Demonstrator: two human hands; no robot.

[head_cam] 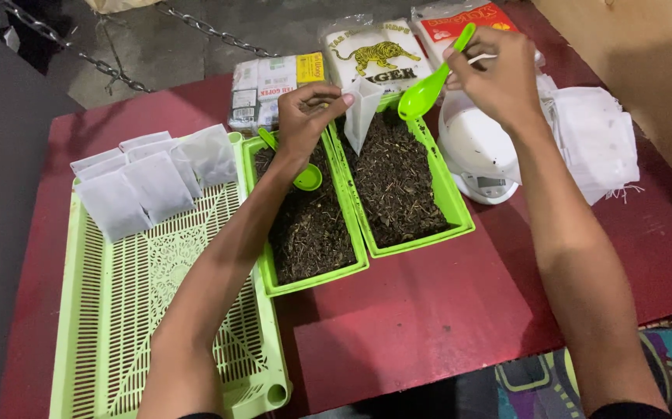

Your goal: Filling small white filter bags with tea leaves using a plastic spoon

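Observation:
My left hand pinches the top of a small white filter bag, which hangs open over the right green tray of dark loose tea. My right hand holds a green plastic spoon by its handle, its bowl just right of the bag's mouth. A second green spoon lies in the left green tray, which also holds dark tea, under my left wrist.
A large perforated light-green tray at left carries several filled white bags at its far end. A white scale and a stack of empty white bags sit at right. Tea packages line the red table's far edge.

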